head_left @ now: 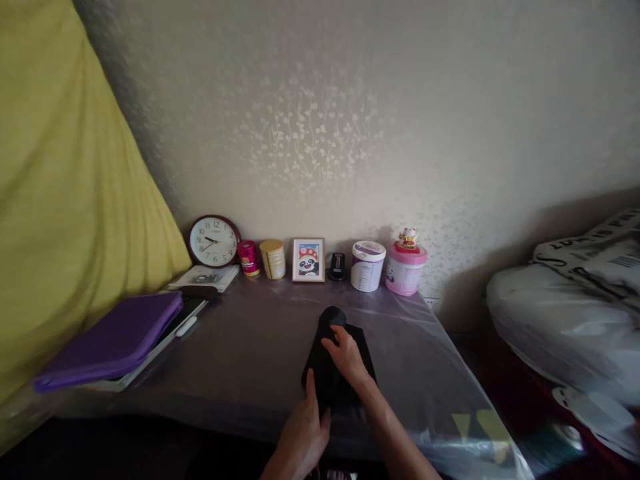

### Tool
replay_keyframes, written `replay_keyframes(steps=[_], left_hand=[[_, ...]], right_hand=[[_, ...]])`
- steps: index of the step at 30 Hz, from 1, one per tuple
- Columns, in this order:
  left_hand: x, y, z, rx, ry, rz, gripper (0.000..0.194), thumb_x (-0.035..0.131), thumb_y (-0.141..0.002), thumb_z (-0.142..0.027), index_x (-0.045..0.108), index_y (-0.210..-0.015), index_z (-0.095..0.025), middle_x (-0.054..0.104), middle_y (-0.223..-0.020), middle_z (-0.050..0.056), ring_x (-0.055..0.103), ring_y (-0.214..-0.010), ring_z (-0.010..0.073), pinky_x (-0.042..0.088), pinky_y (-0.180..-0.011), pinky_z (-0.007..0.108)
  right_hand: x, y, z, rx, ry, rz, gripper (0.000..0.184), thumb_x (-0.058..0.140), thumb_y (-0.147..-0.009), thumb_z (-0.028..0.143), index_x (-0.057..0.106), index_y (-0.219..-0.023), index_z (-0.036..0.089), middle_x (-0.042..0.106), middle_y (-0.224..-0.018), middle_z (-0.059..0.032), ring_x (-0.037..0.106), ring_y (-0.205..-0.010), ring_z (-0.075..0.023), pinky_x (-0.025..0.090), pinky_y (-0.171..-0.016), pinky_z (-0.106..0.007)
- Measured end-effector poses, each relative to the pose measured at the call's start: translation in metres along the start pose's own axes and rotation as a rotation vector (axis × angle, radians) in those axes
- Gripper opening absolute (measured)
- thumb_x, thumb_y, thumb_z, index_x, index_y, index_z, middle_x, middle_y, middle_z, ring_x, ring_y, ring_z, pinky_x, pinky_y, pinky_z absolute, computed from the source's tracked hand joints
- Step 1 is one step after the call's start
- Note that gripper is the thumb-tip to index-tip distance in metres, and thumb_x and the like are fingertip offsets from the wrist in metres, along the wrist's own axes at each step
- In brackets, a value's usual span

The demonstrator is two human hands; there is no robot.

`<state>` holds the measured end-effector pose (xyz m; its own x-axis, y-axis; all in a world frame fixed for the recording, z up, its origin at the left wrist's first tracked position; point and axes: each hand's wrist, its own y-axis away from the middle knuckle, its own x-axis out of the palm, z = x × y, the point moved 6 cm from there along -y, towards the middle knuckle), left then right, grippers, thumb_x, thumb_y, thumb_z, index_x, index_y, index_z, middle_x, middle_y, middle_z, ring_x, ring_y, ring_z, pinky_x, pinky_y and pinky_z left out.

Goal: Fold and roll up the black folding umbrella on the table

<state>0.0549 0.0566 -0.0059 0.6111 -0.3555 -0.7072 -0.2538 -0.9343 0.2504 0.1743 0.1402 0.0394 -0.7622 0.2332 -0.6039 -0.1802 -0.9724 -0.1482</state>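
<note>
A flat black piece, seemingly folded cloth (357,340) with a rounded upper end, lies on the table near its front edge; its exact kind I cannot make out. On its upper part rests my right hand (345,352), index finger and thumb stretched apart, pressing from above. My left hand (306,427) is at the lower left side of the black piece. Its index finger is extended along the left edge, and the thumb stands apart from it. The other left fingers are mostly hidden.
The table (240,347) has a clear plastic cover. Along the wall stand a clock (215,241), tins, a panda picture frame (309,260), a small black device (337,267), a white tub (369,267) and a pink tub (405,272). A purple folder (115,333) lies left; bags (560,313) sit right.
</note>
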Motion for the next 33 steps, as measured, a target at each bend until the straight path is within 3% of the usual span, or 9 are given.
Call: replay_keyframes(steps=[8, 15, 24, 28, 33], left_hand=[[0.001, 0.000, 0.003, -0.004, -0.022, -0.010, 0.069, 0.035, -0.083, -0.023, -0.003, -0.137, -0.003, 0.060, -0.107, 0.016, 0.060, -0.092, 0.0190, 0.042, -0.074, 0.024], [0.002, -0.002, 0.006, -0.027, -0.039, 0.001, 0.067, 0.034, -0.084, -0.025, 0.000, -0.136, -0.001, 0.060, -0.106, 0.017, 0.060, -0.093, 0.0202, 0.042, -0.071, 0.024], [-0.002, 0.008, 0.002, 0.063, -0.014, -0.139, 0.072, 0.035, -0.084, -0.028, -0.010, -0.137, -0.010, 0.051, -0.122, 0.016, 0.059, -0.095, 0.0179, 0.041, -0.075, 0.023], [-0.002, 0.004, 0.001, 0.031, -0.087, -0.046, 0.069, 0.035, -0.084, -0.024, -0.006, -0.138, -0.009, 0.064, -0.097, 0.012, 0.062, -0.081, 0.0186, 0.041, -0.067, 0.024], [-0.004, 0.001, 0.004, 0.000, -0.064, -0.032, 0.066, 0.033, -0.085, -0.022, -0.004, -0.138, -0.010, 0.065, -0.096, 0.010, 0.062, -0.078, 0.0159, 0.039, -0.063, 0.022]], right_hand=[[0.015, 0.004, 0.017, -0.063, 0.260, 0.106, 0.037, 0.053, -0.076, 0.024, 0.053, -0.111, 0.012, 0.066, -0.096, -0.0130, 0.061, -0.093, -0.0233, 0.044, -0.075, -0.029], [0.019, 0.019, 0.032, -0.160, 0.261, 0.184, 0.021, 0.049, -0.079, 0.029, 0.060, -0.095, 0.020, 0.068, -0.076, -0.0021, 0.063, -0.074, -0.0156, 0.041, -0.062, -0.022], [0.020, 0.030, 0.040, -0.297, 0.401, 0.178, 0.025, 0.036, -0.086, 0.024, 0.061, -0.092, 0.022, 0.067, -0.081, -0.0030, 0.062, -0.079, -0.0157, 0.043, -0.067, -0.023], [0.019, 0.031, 0.041, -0.303, 0.296, 0.201, 0.025, 0.036, -0.087, 0.022, 0.059, -0.095, 0.022, 0.067, -0.073, -0.0003, 0.061, -0.079, -0.0150, 0.044, -0.070, -0.023], [0.003, 0.044, 0.045, -0.494, 0.026, 0.129, 0.025, 0.037, -0.088, 0.021, 0.058, -0.100, 0.023, 0.064, -0.098, -0.0007, 0.058, -0.092, -0.0114, 0.043, -0.082, -0.023]])
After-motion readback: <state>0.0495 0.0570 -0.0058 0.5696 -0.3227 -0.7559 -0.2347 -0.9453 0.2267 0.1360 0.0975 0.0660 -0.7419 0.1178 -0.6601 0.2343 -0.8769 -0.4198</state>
